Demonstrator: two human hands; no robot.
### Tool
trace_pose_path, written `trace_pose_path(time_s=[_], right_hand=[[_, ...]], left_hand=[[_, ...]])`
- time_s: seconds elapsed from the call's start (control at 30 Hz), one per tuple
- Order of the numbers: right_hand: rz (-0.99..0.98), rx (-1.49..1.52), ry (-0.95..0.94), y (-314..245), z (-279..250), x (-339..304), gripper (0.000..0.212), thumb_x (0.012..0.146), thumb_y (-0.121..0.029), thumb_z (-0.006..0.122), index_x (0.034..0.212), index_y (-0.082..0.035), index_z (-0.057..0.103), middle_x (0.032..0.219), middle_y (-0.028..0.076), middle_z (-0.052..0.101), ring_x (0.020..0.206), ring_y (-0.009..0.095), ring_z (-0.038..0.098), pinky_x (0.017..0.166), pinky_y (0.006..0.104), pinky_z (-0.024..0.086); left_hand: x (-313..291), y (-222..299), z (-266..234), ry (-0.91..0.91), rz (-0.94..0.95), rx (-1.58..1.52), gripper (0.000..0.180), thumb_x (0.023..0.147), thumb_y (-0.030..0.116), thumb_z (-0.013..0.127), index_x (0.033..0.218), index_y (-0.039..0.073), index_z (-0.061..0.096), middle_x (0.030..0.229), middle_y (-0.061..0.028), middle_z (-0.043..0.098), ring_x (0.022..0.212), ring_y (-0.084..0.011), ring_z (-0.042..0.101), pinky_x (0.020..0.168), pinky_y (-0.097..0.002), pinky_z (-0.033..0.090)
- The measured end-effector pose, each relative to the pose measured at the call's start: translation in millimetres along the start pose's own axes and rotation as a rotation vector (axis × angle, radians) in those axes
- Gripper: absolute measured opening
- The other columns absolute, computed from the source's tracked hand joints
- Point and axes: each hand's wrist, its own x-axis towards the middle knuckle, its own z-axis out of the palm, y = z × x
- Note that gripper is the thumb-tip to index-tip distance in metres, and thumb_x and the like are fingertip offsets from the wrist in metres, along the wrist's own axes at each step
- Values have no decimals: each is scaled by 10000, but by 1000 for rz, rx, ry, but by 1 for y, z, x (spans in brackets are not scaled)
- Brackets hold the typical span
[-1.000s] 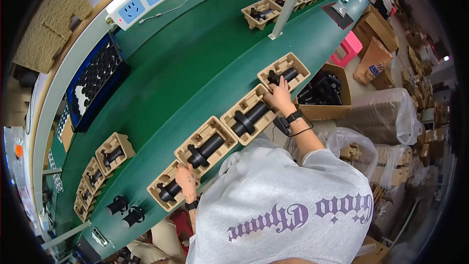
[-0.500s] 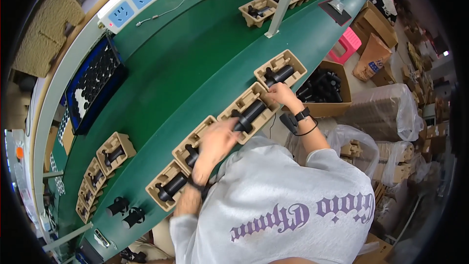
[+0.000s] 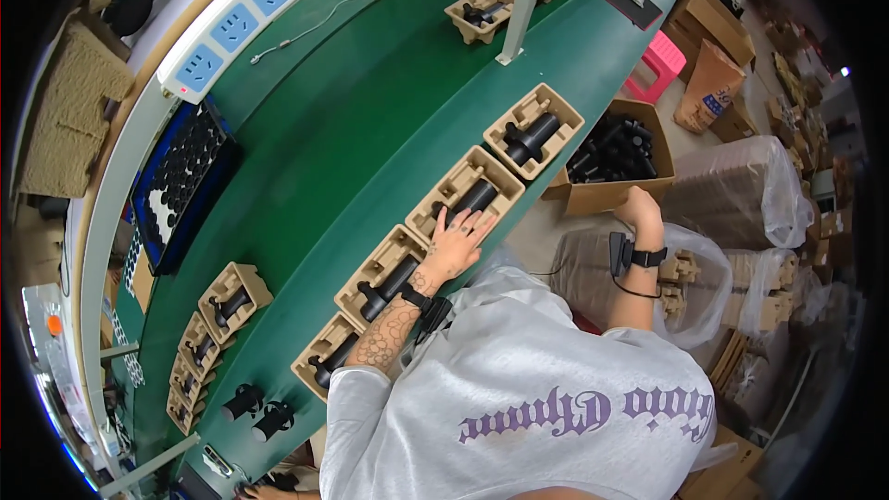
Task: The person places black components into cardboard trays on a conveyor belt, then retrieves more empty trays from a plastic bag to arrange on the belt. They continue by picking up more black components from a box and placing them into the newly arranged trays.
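My left hand [image 3: 456,245] rests over a brown moulded-pulp tray [image 3: 501,169], fingers spread across the lower end of a black cylindrical part [image 3: 477,196]. My right hand [image 3: 641,209] is off the bench to the right, its fingers curled, beside an open carton [image 3: 616,193] of loose black cylindrical parts [image 3: 611,153]. Anything inside those fingers is hidden. Above the left hand's tray, another tray [image 3: 496,135] holds a black part [image 3: 532,137]. Below lie two more trays with black parts, the lowest [image 3: 310,349] partly covered by my left arm.
Filled trays [image 3: 480,28] line the green belt at the far side, and a stack [image 3: 231,315] stands at left. Two black parts [image 3: 273,421] are on the bench at lower left. A metal post [image 3: 526,5] rises from the bench. A pink stool [image 3: 656,67] stands beyond the carton.
My right hand has left the tray and moved right, toward the carton's near side. My left hand has come up and right onto the tray's black part.
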Motion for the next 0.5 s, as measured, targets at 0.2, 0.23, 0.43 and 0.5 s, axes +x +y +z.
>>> trace_pose_path(time_s=[0.2, 0.23, 0.43, 0.5], right_hand=[[-376, 512, 242, -90, 45, 32, 487, 742, -272, 667, 1117, 21, 565, 1151, 205, 556, 1102, 352, 507, 913, 384, 411], [-401, 430, 290, -108, 61, 41, 500, 744, -310, 656, 1122, 5, 568, 1212, 192, 513, 1172, 344, 438, 960, 441, 350], [-509, 104, 296, -162, 106, 80, 505, 691, -401, 666, 1017, -18, 618, 1313, 149, 425, 1275, 363, 283, 992, 625, 195], [-643, 140, 338, -161, 103, 84, 411, 677, -317, 675, 956, -18, 628, 1264, 196, 456, 1203, 370, 377, 945, 562, 298]], left_hand=[[-42, -3, -59, 212, -276, -630, 339, 859, 224, 514, 1142, 39, 538, 1181, -162, 530, 1021, -325, 546, 854, -356, 444], [-61, -6, -66, 288, -473, -649, 297, 862, 212, 506, 1090, 30, 565, 1100, -164, 575, 981, -333, 560, 825, -354, 452], [-244, 5, -56, 509, -1525, -143, 420, 898, 393, 431, 866, 20, 622, 747, -191, 624, 710, -379, 593, 647, -421, 459], [-286, 28, -42, 429, -1664, -102, 517, 900, 464, 388, 869, 1, 617, 783, -224, 621, 776, -405, 590, 675, -442, 454]])
